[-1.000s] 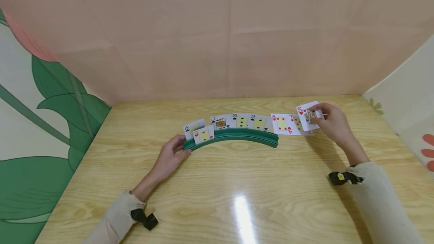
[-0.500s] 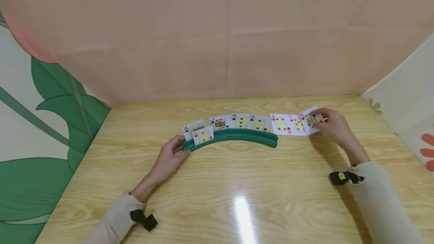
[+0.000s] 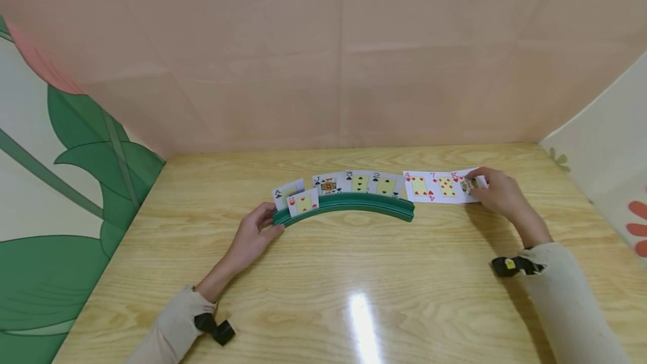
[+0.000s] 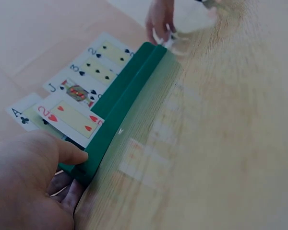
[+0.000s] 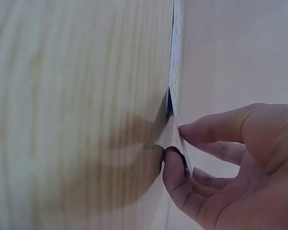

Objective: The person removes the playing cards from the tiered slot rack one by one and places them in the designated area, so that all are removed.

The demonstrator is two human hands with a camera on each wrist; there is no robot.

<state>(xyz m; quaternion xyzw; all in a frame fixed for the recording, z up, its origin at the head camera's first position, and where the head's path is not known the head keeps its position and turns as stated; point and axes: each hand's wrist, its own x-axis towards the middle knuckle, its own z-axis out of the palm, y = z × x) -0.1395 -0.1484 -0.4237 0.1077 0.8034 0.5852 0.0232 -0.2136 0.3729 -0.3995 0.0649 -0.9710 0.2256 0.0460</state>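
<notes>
Likely light and bendy, the king of hearts [image 3: 463, 187], right of the green card holder [image 3: 354, 202], suits the outer-edge pinch that the right hand [image 3: 502, 195] seemingly has, the left hand [image 3: 253, 237] gripping the holder.

1 glare streak [image 3: 365, 327] on table [image 3: 283, 285]; 2 wrist views dimmer.

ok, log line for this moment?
left hand: grips green card rack | right hand: pinches king | king: beside seven | two of hearts: in rack

eight cards [image 3: 419, 186], one rack [image 3: 349, 201]
</notes>
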